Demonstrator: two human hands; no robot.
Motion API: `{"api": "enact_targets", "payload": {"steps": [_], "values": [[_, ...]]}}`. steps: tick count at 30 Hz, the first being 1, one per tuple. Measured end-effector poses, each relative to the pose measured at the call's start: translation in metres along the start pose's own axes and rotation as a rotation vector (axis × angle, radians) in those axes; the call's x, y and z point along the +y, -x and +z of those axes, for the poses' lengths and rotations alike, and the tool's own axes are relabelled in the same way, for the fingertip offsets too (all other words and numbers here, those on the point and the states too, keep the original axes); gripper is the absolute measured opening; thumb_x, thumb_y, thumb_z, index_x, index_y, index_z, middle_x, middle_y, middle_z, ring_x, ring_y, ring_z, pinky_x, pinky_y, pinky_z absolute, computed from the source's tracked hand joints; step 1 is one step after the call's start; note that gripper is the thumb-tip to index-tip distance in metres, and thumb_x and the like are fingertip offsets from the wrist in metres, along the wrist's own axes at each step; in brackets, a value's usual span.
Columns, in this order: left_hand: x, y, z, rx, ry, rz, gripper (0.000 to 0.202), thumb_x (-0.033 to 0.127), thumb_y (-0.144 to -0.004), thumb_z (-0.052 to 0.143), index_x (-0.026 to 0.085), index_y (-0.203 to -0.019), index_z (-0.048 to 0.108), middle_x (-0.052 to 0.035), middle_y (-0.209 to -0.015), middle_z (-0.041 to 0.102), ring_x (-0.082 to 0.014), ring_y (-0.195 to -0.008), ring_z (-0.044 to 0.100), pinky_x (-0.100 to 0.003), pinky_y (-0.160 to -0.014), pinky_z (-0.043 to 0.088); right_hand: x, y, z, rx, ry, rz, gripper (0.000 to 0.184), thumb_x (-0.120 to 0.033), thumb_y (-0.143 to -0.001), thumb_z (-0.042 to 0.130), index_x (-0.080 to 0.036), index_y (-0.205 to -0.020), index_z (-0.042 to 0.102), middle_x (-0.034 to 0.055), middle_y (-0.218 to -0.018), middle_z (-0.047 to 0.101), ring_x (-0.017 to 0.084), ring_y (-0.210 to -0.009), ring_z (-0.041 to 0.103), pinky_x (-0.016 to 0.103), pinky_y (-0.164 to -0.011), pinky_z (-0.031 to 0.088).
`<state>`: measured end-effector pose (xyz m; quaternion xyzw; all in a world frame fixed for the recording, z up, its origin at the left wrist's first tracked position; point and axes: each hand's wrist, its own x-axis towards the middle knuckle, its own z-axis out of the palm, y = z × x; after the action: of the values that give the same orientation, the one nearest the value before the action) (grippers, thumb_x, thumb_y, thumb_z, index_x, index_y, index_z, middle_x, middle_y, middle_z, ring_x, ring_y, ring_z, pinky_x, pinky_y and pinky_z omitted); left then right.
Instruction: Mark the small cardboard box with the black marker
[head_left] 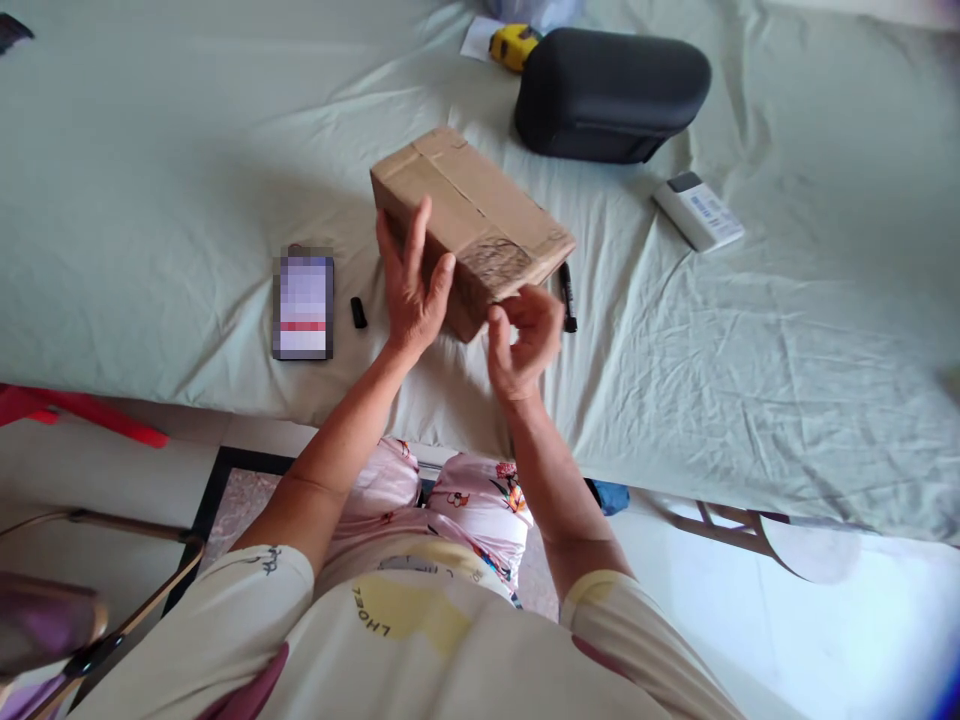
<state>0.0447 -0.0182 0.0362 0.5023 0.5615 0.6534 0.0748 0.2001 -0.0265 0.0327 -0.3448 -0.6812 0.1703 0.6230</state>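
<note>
A brown cardboard box (480, 200) lies at an angle on the cloth-covered surface in front of me. Dark scribbles cover the near corner of its top, and a seam runs along its length. My left hand (414, 290) rests against the box's left long side, fingers spread and thumb near the top edge. At the near right end, my right hand (527, 335) has its fingers curled against the box's lower edge; the fingertips are partly hidden. A black marker (569, 300) pokes out beside the box's right end. Left of the box lies a small black cap (358, 313).
A phone (303, 305) with a blurred screen lies to the left. Behind the box are a black case (611, 95) and a yellow tape measure (514, 46). A white and grey small box (699, 212) sits to the right. The pale green cloth (810, 350) is wrinkled.
</note>
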Motion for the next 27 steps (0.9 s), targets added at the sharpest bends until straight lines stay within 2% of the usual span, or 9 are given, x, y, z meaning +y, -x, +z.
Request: {"api": "enact_targets", "payload": {"steps": [3,5,9,12,14,17,20,23,27], "values": [[0.002,0.008,0.004,-0.114,0.046,0.11,0.082,0.091,-0.097,0.041,0.034,-0.152,0.065,-0.0039,-0.187,0.031,-0.034,-0.175,0.029,-0.051,-0.146,0.024,-0.01,0.002,0.002,-0.221,-0.008,-0.044,0.034,-0.047,-0.112,0.051,-0.026,-0.135,0.065,0.004,-0.102,0.08,0.014,-0.079,0.075,0.031,-0.073,0.066],[0.003,0.012,0.005,-0.175,0.072,0.172,0.078,0.089,-0.098,0.041,0.036,-0.152,0.063,-0.0019,-0.186,0.035,-0.0336,-0.173,0.035,-0.052,-0.145,0.029,-0.012,0.0,0.0,-0.25,0.013,-0.09,0.031,-0.042,-0.113,0.049,-0.025,-0.126,0.071,0.0045,-0.103,0.081,0.013,-0.076,0.073,0.03,-0.073,0.065],[0.001,0.013,0.005,-0.205,0.05,0.204,0.077,0.087,-0.098,0.05,0.033,-0.15,0.063,-0.0076,-0.183,0.039,-0.0339,-0.17,0.039,-0.053,-0.143,0.032,-0.001,-0.013,-0.014,0.101,0.143,-0.193,0.021,-0.037,-0.109,0.059,-0.022,-0.111,0.073,0.003,-0.092,0.076,0.013,-0.074,0.068,0.03,-0.07,0.062],[0.006,0.015,0.006,-0.206,0.091,0.146,0.075,0.089,-0.096,0.052,0.032,-0.143,0.069,-0.0081,-0.18,0.042,-0.035,-0.17,0.04,-0.055,-0.143,0.033,0.01,-0.024,-0.027,0.278,0.227,-0.263,0.04,-0.059,-0.1,0.071,-0.024,-0.119,0.074,0.0066,-0.109,0.072,0.024,-0.104,0.073,0.052,-0.097,0.066],[0.014,0.017,0.007,-0.226,0.149,0.094,0.073,0.089,-0.094,0.056,0.034,-0.14,0.072,-0.0061,-0.178,0.045,-0.0363,-0.17,0.04,-0.057,-0.142,0.035,0.012,-0.028,-0.032,0.173,0.21,-0.117,0.062,-0.078,-0.092,0.071,-0.028,-0.13,0.073,0.0104,-0.134,0.066,0.034,-0.135,0.066,0.07,-0.114,0.056],[0.028,0.02,0.005,-0.266,0.222,0.054,0.059,0.082,-0.096,0.062,0.039,-0.134,0.076,-0.0025,-0.176,0.046,-0.0356,-0.169,0.043,-0.056,-0.141,0.038,0.008,-0.03,-0.032,0.01,0.122,0.095,0.075,-0.089,-0.085,0.069,-0.028,-0.129,0.074,0.0129,-0.155,0.053,0.044,-0.162,0.044,0.077,-0.122,0.046],[0.034,0.02,0.002,-0.288,0.218,0.007,0.059,0.083,-0.096,0.06,0.04,-0.132,0.077,-0.002,-0.174,0.049,-0.0356,-0.17,0.041,-0.056,-0.141,0.038,0.004,-0.033,-0.027,0.084,0.104,0.035,0.067,-0.084,-0.088,0.071,-0.026,-0.12,0.077,0.0151,-0.147,0.059,0.04,-0.151,0.055,0.072,-0.125,0.047],[0.034,0.019,0.0,-0.29,0.201,-0.053,0.072,0.091,-0.091,0.057,0.036,-0.132,0.076,-0.0051,-0.174,0.051,-0.0377,-0.173,0.034,-0.057,-0.141,0.037,0.009,-0.036,-0.025,0.191,0.068,-0.068,0.057,-0.073,-0.095,0.072,-0.026,-0.128,0.073,0.0136,-0.136,0.066,0.033,-0.136,0.066,0.064,-0.125,0.05],[0.03,0.019,-0.002,-0.243,0.23,-0.058,0.078,0.094,-0.089,0.056,0.032,-0.133,0.075,-0.0078,-0.173,0.052,-0.0382,-0.172,0.035,-0.056,-0.143,0.033,0.022,-0.037,-0.026,0.192,-0.012,0.105,0.064,-0.076,-0.102,0.052,-0.026,-0.138,0.068,0.0133,-0.132,0.07,0.031,-0.129,0.07,0.061,-0.113,0.058]]}}
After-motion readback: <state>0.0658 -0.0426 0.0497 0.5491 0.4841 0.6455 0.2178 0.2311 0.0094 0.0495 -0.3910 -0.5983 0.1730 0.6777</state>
